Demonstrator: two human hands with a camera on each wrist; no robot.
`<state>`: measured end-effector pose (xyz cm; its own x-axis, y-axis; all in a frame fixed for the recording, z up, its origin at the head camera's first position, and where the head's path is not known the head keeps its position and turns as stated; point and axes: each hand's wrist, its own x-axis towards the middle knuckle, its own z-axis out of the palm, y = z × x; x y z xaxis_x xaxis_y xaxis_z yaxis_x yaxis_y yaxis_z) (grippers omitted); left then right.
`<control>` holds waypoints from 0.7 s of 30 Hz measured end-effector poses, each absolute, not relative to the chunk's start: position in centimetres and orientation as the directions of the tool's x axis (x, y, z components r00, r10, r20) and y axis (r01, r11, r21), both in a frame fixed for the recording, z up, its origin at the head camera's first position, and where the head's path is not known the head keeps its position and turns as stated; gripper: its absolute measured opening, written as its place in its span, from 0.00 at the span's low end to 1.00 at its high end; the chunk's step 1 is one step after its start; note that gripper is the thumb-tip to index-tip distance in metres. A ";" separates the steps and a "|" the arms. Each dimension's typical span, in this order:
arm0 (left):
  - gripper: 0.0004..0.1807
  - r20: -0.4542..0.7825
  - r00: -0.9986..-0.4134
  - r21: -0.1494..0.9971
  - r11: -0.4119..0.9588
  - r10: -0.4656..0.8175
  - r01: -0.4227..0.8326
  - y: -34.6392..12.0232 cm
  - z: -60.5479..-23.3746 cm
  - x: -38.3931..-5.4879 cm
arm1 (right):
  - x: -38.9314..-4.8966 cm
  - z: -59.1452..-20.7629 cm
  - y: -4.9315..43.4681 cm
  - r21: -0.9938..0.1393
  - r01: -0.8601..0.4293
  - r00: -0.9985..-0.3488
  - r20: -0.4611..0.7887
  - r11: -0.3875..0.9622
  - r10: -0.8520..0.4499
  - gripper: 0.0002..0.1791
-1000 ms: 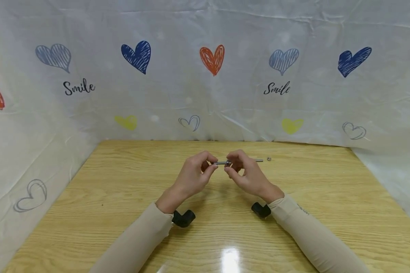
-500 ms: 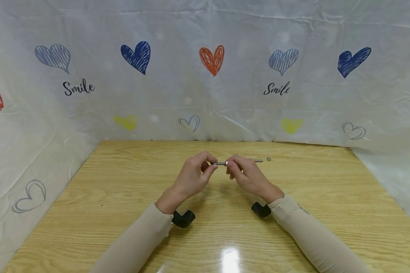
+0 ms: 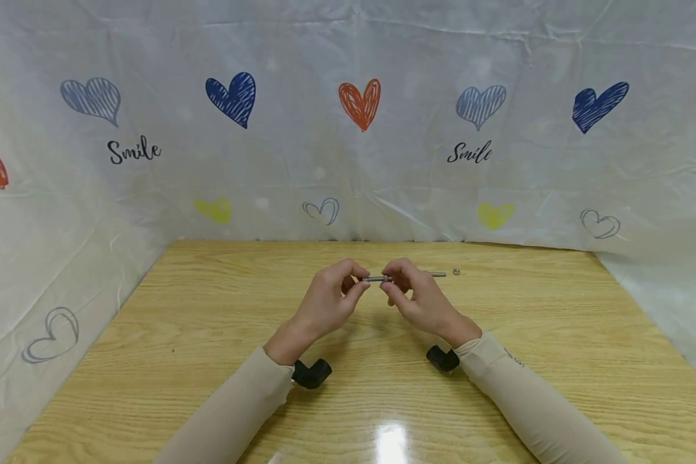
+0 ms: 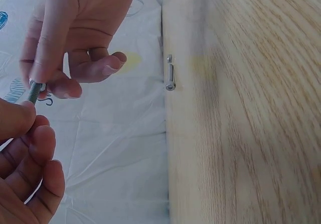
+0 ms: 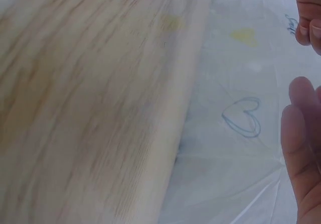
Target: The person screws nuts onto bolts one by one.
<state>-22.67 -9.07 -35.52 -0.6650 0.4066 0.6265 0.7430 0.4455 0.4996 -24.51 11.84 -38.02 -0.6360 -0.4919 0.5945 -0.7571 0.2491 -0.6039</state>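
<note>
Grey metal is bridging the gap between the hands: a threaded bolt (image 3: pixel 374 279) is running roughly level above the wooden table (image 3: pixel 209 309). The left hand (image 3: pixel 327 298) is pinching 1 end of it, while the right hand (image 3: pixel 426 299) is pinching a nut (image 3: pixel 386 278) near the other end between thumb and forefinger. The nut seems to be sitting around the shaft near the tip, so I am judging this joint as begun but unfinished; how many turns are made is not showing. A loose bolt (image 3: pixel 437 274) and a loose nut (image 3: pixel 456 271) are lying near each other, apart, on the table beyond the right hand, so 1 pairing is apparently waiting.

From the head, the right hand is hiding part of the loose bolt. The left wrist view is revealing its round head (image 4: pixel 170 86), and is showing the threads of the threaded bolt more closely, though fingers are covering most of the nut. The right wrist view is catching only parts of the 2 hands at its edge, with a yellow heart (image 5: pixel 244 36) on the white cloth (image 5: pixel 225 174) behind; neither bolt is appearing there.
</note>
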 end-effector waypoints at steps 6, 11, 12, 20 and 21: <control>0.05 0.630 -0.663 0.498 0.446 0.403 0.744 -9.0 -35.5 -22.7 | -24.6 -38.0 12.0 -0.616 -0.732 -0.665 0.556 0.290 -0.498 0.07; 0.05 0.639 -0.654 0.491 0.440 0.406 0.752 -9.0 -35.5 -22.8 | -24.6 -37.8 12.0 -0.639 -0.705 -0.692 0.526 0.308 -0.494 0.09; 0.05 0.637 -0.655 0.493 0.440 0.406 0.751 -9.0 -35.5 -22.8 | -24.5 -37.8 12.0 -0.642 -0.701 -0.696 0.521 0.311 -0.493 0.09; 0.06 0.635 -0.659 0.496 0.442 0.402 0.748 -9.0 -35.6 -22.7 | -24.1 -37.5 11.8 -0.611 -0.742 -0.657 0.580 0.276 -0.482 0.14; 0.06 0.637 -0.658 0.496 0.440 0.403 0.749 -9.0 -35.6 -22.7 | -24.0 -37.5 11.7 -0.606 -0.748 -0.650 0.586 0.272 -0.483 0.13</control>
